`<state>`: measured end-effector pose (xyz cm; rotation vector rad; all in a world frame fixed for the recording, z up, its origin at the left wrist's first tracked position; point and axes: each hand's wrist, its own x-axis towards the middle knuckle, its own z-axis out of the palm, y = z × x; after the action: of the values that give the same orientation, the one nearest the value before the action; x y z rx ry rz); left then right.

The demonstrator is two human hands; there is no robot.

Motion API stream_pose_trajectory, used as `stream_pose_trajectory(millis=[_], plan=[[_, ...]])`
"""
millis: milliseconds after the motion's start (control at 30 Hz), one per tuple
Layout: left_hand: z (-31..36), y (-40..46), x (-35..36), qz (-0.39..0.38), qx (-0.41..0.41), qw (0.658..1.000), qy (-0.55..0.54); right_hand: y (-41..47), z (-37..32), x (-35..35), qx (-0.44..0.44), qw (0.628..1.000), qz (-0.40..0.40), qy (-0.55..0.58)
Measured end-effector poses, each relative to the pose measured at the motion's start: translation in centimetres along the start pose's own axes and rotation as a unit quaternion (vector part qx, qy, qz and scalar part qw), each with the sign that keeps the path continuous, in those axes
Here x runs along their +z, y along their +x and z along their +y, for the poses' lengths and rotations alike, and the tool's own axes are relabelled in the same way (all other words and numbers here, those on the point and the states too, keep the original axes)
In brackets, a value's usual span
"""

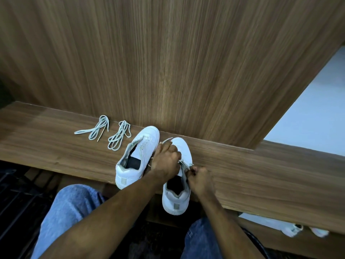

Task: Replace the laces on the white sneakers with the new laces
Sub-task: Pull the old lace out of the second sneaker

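Two white sneakers stand on a narrow wooden shelf (261, 174), toes toward the wall. The left sneaker (138, 157) has no hand on it. My left hand (165, 161) lies over the lacing of the right sneaker (177, 195), fingers curled round a whitish lace whose tip sticks out past the knuckles (167, 140). My right hand (200, 179) pinches another stretch of lace (186, 165) at that shoe's right side. Two bundles of pale grey-green laces (97, 128) (119, 136) lie on the shelf to the left of the shoes.
A wood-panelled wall (168, 62) rises directly behind the shelf. My legs in blue jeans (67, 212) are below the front edge. A pale floor (308, 109) shows at the right, and another pair of white shoes (293, 229) lies low at the right.
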<state>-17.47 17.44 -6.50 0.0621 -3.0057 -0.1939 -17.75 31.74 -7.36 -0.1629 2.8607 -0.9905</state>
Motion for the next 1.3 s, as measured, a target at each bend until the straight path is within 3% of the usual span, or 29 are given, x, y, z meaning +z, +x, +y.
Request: stream_pose_trajectory(millis=[100,200,267,333,400,433,467,500,567,633,700,767,833,933,1033,1100,1133,1233,1267,1300], plan=[[0.5,0.2,0.1,0.015,-0.001,1.0,0.002,-0.1,0.1,-0.1,0.007,1.0,0.002,0.002],[-0.1,0.1,-0.7,0.069,-0.098,0.976,-0.183,-0.1,0.2,0.0,0.008,1.0,0.006,-0.005],[-0.9,0.5,-2.0,0.134,-0.218,0.89,-0.377,0.0,0.2,0.2,0.009,1.0,0.006,-0.005],[-1.5,1.5,-4.0,0.195,-0.293,0.766,-0.538,0.1,0.3,0.3,0.01,1.0,0.001,-0.001],[-2.1,2.6,-6.2,0.255,-0.325,0.655,-0.633,0.2,0.4,0.3,0.007,1.0,-0.005,0.011],[-2.5,3.0,-6.8,0.272,-0.331,0.62,-0.658,0.2,0.4,0.3,0.005,1.0,-0.004,0.013],[-2.6,3.3,-7.0,0.278,-0.336,0.611,-0.661,0.1,0.4,0.2,0.005,1.0,-0.001,0.013],[-2.8,3.4,-6.7,0.272,-0.337,0.632,-0.642,0.1,0.3,0.2,0.007,1.0,0.002,0.013],[-3.0,3.1,-5.6,0.203,-0.319,0.764,-0.523,0.1,0.3,0.3,0.007,1.0,0.002,0.006],[-2.5,2.0,-4.0,0.117,-0.233,0.898,-0.354,0.1,0.2,0.2,0.006,1.0,-0.001,-0.002],[-1.3,1.0,-2.6,0.059,-0.128,0.958,-0.249,0.1,0.3,0.2,0.008,1.0,-0.005,-0.001],[0.0,0.1,-1.7,0.011,-0.045,0.987,-0.157,0.1,0.3,0.2,0.01,1.0,-0.007,-0.003],[0.8,-0.4,-0.9,-0.017,-0.013,0.998,-0.065,0.0,0.2,0.2,0.007,1.0,-0.005,-0.003],[1.0,-0.5,-0.4,0.013,0.005,0.999,0.049,-0.2,0.0,0.0,0.001,1.0,-0.003,-0.005],[0.6,-0.3,-1.2,0.027,0.015,0.997,0.066,-0.2,0.2,0.0,0.004,1.0,-0.004,-0.001],[0.2,0.1,-2.6,0.082,-0.062,0.994,-0.033,-0.1,0.2,0.1,0.011,1.0,-0.006,0.004],[0.0,0.4,-3.5,0.138,-0.128,0.974,-0.124,0.0,0.3,0.1,0.014,1.0,-0.006,0.004],[-1.4,2.0,-6.4,0.268,-0.286,0.846,-0.362,0.2,0.5,0.3,0.011,1.0,-0.006,0.008],[-2.0,2.6,-7.2,0.287,-0.297,0.827,-0.381,0.3,0.5,0.4,0.006,1.0,-0.005,0.008],[-2.4,3.0,-7.8,0.283,-0.292,0.831,-0.38,0.3,0.6,0.4,0.004,1.0,-0.004,0.006]])
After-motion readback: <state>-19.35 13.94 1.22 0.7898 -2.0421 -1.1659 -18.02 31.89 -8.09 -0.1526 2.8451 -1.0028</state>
